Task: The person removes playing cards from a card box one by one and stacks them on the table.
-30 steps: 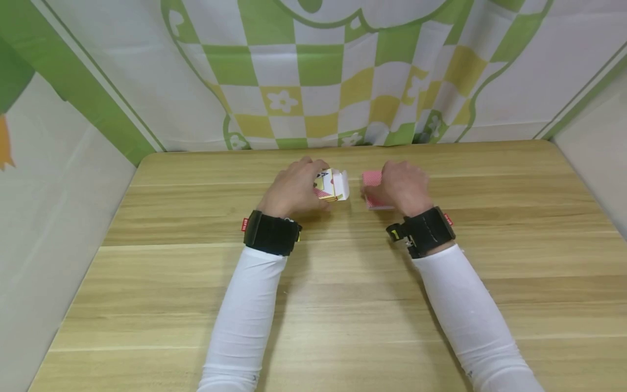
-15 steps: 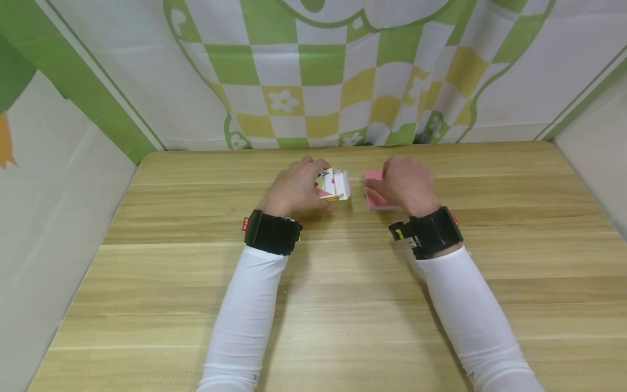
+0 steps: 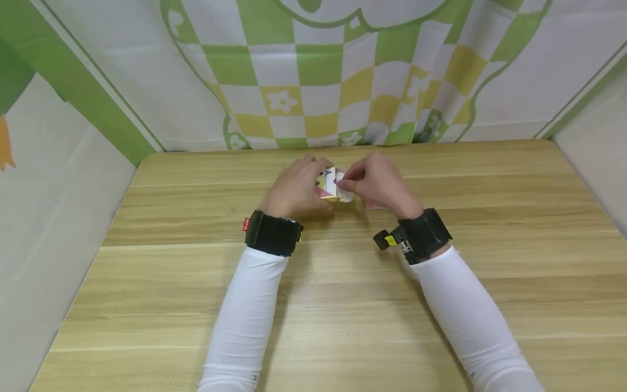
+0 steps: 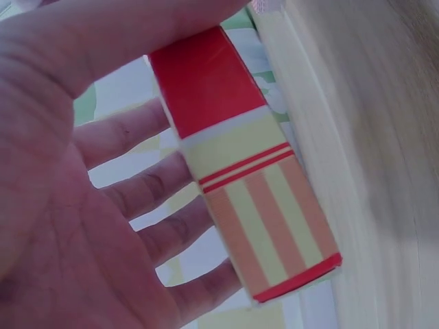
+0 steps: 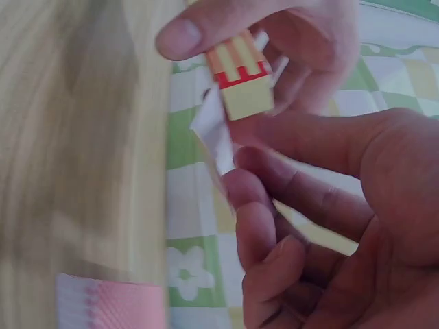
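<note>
A playing card box with an ace design on its face is gripped by my left hand. In the left wrist view, the thumb and spread fingers hold the box's red and striped narrow side between them. My right hand is at the box's open end, its fingers curled and pinching by the white flap. The right wrist view shows the thumb in front of the box's pale end. A red-backed deck of cards lies on the table, mostly hidden under the right hand in the head view.
The wooden table reaches back to a green, white and yellow checked curtain. White side panels border it. Both wrists wear black straps.
My right hand has left the red-backed deck and moved left to the box's open flap. The left hand stays in place with the box.
</note>
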`<control>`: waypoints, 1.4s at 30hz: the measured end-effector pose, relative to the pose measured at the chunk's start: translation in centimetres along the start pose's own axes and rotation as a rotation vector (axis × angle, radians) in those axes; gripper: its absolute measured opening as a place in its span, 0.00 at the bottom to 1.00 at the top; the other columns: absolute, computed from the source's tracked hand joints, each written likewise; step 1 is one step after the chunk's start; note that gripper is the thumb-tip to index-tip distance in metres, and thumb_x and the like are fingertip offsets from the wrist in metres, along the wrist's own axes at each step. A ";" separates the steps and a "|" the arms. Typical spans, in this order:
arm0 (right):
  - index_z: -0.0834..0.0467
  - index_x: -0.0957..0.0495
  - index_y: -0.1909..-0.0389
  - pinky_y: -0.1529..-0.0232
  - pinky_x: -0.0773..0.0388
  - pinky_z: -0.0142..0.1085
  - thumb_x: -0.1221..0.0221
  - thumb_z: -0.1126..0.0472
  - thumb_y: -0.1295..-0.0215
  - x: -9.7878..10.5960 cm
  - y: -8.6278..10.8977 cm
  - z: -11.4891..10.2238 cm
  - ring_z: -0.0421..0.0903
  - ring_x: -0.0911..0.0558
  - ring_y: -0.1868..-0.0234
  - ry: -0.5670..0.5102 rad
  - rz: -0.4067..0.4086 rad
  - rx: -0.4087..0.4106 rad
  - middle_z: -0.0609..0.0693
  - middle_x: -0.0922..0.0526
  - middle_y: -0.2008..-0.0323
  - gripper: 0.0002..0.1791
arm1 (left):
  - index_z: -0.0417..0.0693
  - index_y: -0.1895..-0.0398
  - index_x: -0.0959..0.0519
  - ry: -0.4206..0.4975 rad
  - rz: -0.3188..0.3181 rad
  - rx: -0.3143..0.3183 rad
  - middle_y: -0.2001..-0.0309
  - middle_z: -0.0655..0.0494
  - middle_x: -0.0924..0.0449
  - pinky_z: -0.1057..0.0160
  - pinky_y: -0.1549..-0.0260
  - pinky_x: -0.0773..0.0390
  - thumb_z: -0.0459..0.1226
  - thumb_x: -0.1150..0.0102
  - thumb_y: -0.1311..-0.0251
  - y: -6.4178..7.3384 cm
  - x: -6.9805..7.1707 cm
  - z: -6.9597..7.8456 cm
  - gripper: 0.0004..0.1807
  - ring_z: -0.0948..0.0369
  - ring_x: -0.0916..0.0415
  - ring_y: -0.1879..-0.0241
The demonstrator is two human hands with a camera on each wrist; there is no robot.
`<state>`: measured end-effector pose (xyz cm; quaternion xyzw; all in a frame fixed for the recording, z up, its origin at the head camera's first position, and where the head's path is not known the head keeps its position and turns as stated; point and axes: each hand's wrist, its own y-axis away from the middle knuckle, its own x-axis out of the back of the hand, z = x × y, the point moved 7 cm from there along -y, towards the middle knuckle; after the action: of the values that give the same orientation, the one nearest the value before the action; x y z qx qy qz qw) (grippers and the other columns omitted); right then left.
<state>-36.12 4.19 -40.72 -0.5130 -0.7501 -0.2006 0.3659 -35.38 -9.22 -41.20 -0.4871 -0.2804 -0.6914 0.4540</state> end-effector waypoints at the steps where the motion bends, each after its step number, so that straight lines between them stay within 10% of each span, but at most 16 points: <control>1: 0.49 0.17 0.73 0.73 0.30 0.37 0.37 0.50 0.47 -0.2 0.0 0.2 0.42 0.23 0.76 -0.010 0.000 -0.023 0.40 0.19 0.76 0.07 | 0.53 0.43 0.30 0.000 0.004 -0.007 0.53 0.58 0.31 0.56 0.56 0.35 0.49 0.26 0.68 0.0 0.0 0.0 0.42 0.60 0.36 0.57; 22: 0.53 0.18 0.80 0.79 0.32 0.36 0.38 0.50 0.49 -1.1 -0.1 1.7 0.44 0.24 0.83 0.023 -0.005 -0.189 0.45 0.20 0.80 0.11 | 0.54 0.44 0.29 -0.017 0.053 -0.095 0.51 0.59 0.30 0.55 0.55 0.35 0.48 0.26 0.69 -0.3 0.4 1.0 0.40 0.59 0.35 0.54; 42: 0.57 0.22 0.88 0.83 0.42 0.32 0.44 0.56 0.49 -1.5 -0.2 1.1 0.41 0.34 0.86 0.066 -0.044 -0.122 0.44 0.31 0.89 0.14 | 0.49 0.48 0.27 0.014 0.108 -0.126 0.52 0.57 0.31 0.60 0.53 0.36 0.44 0.27 0.66 -0.2 0.9 1.5 0.35 0.58 0.36 0.53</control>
<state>-36.34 3.92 -42.55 -0.5110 -0.7350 -0.2708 0.3540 -34.98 -8.18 -39.81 -0.5242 -0.2065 -0.6855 0.4611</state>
